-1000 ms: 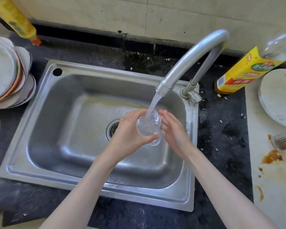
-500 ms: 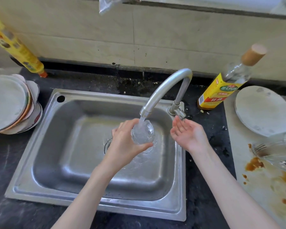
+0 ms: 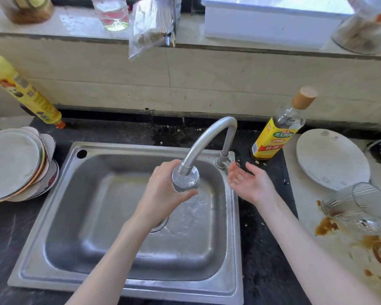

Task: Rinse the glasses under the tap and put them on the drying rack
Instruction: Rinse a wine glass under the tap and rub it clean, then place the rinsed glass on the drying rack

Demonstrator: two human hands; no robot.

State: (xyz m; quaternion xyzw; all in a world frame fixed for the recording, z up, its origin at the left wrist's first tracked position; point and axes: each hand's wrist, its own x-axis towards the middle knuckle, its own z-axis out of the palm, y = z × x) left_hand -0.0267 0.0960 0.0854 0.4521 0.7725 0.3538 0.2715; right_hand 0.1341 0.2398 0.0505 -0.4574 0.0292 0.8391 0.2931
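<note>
Hands were split in their work: the left hand (image 3: 163, 190) was curled round a clear glass (image 3: 185, 181), holding it right under the mouth of the tap (image 3: 207, 139) above the sink (image 3: 123, 280), while the right hand (image 3: 250, 183) hovered just beside the tap's base, palm up and fingers spread, holding nothing. Water appeared to be filling the glass and spilling down into the basin.

The main risk, as I judged it, was a slip: one wet hand alone carried a wet, smooth glass, and its rim sat very close to the metal spout, so a small lift or twitch could knock glass against steel and chip it. A drop into the steel basin could crack it. Overflow might also splash onto the dark table (image 3: 266, 238).

More glasses (image 3: 365, 199) lay on their sides on the stained surface at the right, near a white plate (image 3: 332, 159); a careless reach there could roll one off. No drying rack was visible, so the carry would begin blind.
</note>
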